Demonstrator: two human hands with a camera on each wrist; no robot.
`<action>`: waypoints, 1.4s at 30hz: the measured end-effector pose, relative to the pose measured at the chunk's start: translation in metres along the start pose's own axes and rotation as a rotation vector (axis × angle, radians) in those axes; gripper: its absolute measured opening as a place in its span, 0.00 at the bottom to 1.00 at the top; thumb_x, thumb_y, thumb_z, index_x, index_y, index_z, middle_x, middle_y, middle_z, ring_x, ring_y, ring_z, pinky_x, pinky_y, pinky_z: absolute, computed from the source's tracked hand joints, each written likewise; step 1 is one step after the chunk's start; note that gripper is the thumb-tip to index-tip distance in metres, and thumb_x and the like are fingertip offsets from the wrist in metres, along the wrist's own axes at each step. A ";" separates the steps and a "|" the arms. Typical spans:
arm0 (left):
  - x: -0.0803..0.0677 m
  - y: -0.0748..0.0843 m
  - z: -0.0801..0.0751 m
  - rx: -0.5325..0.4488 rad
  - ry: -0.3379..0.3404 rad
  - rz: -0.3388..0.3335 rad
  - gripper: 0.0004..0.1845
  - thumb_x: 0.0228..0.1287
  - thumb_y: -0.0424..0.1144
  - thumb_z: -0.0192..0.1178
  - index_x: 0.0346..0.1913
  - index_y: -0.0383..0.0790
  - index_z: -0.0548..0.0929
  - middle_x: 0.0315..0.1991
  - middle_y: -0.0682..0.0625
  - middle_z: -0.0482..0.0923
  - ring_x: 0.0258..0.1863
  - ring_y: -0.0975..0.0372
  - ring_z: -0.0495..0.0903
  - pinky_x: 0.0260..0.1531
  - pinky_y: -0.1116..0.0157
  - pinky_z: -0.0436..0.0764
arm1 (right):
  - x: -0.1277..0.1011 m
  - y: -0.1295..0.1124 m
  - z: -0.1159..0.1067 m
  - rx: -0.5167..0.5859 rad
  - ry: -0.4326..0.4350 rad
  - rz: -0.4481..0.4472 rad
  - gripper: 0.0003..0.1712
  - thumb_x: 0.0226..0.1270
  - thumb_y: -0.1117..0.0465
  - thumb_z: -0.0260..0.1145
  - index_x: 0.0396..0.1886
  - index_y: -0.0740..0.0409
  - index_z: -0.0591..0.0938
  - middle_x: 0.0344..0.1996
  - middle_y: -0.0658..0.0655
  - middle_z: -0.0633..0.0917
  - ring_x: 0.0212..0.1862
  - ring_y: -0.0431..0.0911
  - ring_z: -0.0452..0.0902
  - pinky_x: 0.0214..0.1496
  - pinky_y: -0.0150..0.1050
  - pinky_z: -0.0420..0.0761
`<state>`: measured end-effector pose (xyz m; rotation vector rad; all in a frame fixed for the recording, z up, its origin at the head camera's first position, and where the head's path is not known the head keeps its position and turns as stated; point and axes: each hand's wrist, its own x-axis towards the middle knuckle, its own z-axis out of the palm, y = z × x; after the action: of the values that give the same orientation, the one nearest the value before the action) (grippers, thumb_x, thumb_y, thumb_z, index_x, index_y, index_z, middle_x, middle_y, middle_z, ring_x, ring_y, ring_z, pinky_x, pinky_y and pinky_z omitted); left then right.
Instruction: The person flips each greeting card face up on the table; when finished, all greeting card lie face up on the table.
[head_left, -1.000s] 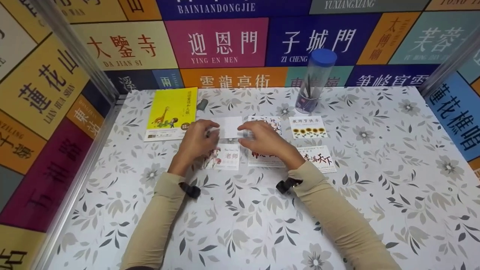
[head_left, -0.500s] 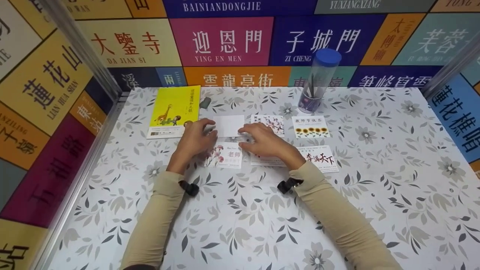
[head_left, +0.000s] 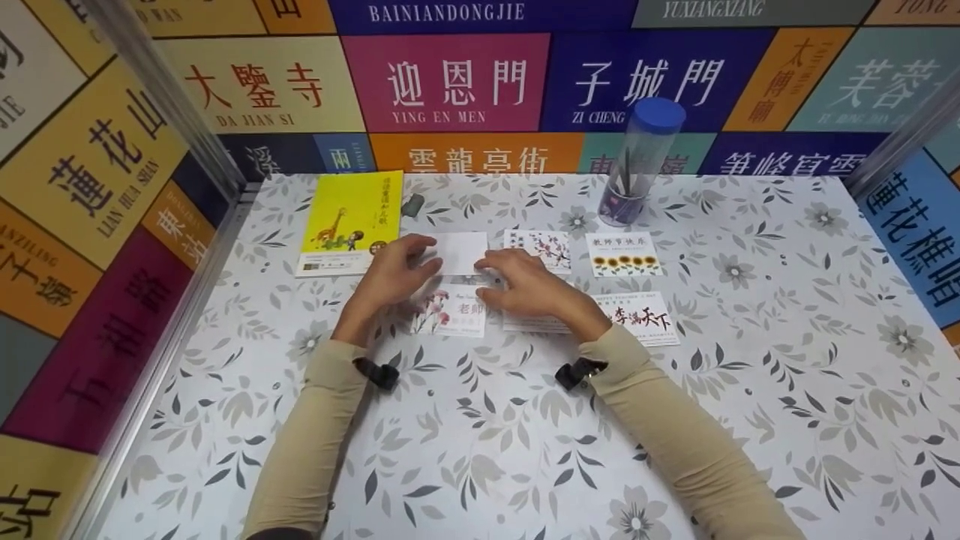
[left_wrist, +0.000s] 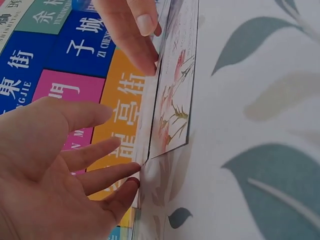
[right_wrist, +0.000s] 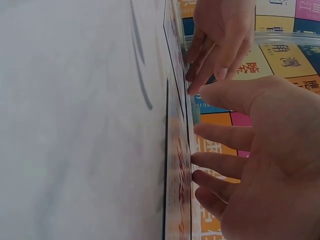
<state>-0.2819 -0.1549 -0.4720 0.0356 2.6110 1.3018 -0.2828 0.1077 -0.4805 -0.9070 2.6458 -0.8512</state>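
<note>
A blank white card (head_left: 463, 252) lies flat on the table between the two hands in the head view. My left hand (head_left: 391, 276) is at its left edge, fingers loosely bent and spread; the left wrist view shows the left hand's fingertips (left_wrist: 134, 180) low at the table surface. At the card's right edge my right hand (head_left: 529, 281) has its fingers extended, with fingertips (right_wrist: 199, 159) close to the cards. Whether either hand touches the blank card cannot be told. Just below it lies a pink-flower card (head_left: 450, 311). The right hand partly covers a card (head_left: 525, 324) beneath it.
Right of the blank card lie a blossom card (head_left: 551, 249), a sunflower card (head_left: 624, 256) and a red-lettered card (head_left: 646, 321). A yellow book (head_left: 354, 210) is at left, with a small grey object (head_left: 412, 205) beside it. Behind stands a clear blue-capped tube (head_left: 643, 165).
The head view has shifted slightly. My left hand's fingers, blurred a second ago, are now still and slightly farther left of the blank card's middle. The right hand stays at the card's right edge.
</note>
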 end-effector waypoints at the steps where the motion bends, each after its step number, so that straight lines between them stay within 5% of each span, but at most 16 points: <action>1: 0.000 0.001 0.000 -0.008 -0.008 -0.001 0.27 0.78 0.49 0.66 0.75 0.50 0.78 0.78 0.48 0.75 0.78 0.55 0.73 0.82 0.51 0.69 | 0.000 0.000 0.000 -0.001 -0.001 0.000 0.32 0.75 0.50 0.69 0.73 0.59 0.80 0.76 0.63 0.78 0.81 0.61 0.66 0.86 0.66 0.57; 7: -0.003 0.006 0.001 -0.052 0.004 -0.036 0.28 0.77 0.50 0.67 0.76 0.55 0.76 0.80 0.49 0.71 0.76 0.53 0.73 0.81 0.49 0.71 | -0.001 0.000 0.000 -0.008 -0.003 0.002 0.33 0.75 0.49 0.69 0.74 0.59 0.79 0.77 0.64 0.76 0.83 0.62 0.63 0.86 0.66 0.56; 14: -0.003 0.007 0.002 -0.001 -0.009 -0.060 0.32 0.78 0.49 0.65 0.79 0.47 0.72 0.82 0.44 0.68 0.82 0.52 0.67 0.84 0.49 0.66 | -0.002 -0.001 0.000 -0.013 -0.007 -0.007 0.33 0.75 0.49 0.68 0.73 0.60 0.79 0.77 0.65 0.76 0.83 0.64 0.62 0.85 0.68 0.56; 28: -0.001 0.003 -0.004 -0.205 -0.007 -0.122 0.32 0.78 0.51 0.65 0.80 0.58 0.70 0.81 0.47 0.69 0.80 0.52 0.69 0.81 0.49 0.70 | -0.002 0.000 0.000 -0.010 -0.017 -0.001 0.33 0.76 0.49 0.68 0.75 0.58 0.78 0.78 0.65 0.74 0.84 0.63 0.61 0.87 0.67 0.54; 33: -0.002 0.003 -0.004 -0.302 0.038 -0.036 0.28 0.79 0.46 0.65 0.77 0.56 0.75 0.79 0.49 0.70 0.73 0.52 0.76 0.76 0.50 0.76 | -0.003 -0.001 0.000 0.003 -0.016 -0.001 0.32 0.76 0.49 0.68 0.75 0.57 0.79 0.79 0.64 0.74 0.84 0.62 0.61 0.87 0.66 0.54; 38: -0.005 0.006 -0.001 -0.356 0.085 0.146 0.33 0.74 0.34 0.68 0.77 0.59 0.73 0.78 0.49 0.70 0.65 0.52 0.83 0.70 0.54 0.82 | -0.002 -0.001 0.001 0.016 0.009 -0.028 0.31 0.77 0.50 0.69 0.74 0.57 0.79 0.76 0.61 0.78 0.81 0.60 0.67 0.85 0.64 0.60; 42: -0.007 0.013 0.007 -0.425 0.014 0.308 0.45 0.71 0.27 0.69 0.84 0.58 0.62 0.75 0.49 0.76 0.64 0.51 0.85 0.71 0.54 0.82 | 0.000 -0.004 0.003 0.126 0.078 -0.085 0.28 0.82 0.50 0.65 0.73 0.59 0.79 0.71 0.61 0.82 0.75 0.58 0.75 0.82 0.56 0.71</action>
<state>-0.2746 -0.1422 -0.4645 0.3698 2.3477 1.9407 -0.2792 0.1037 -0.4802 -0.9791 2.5994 -1.0813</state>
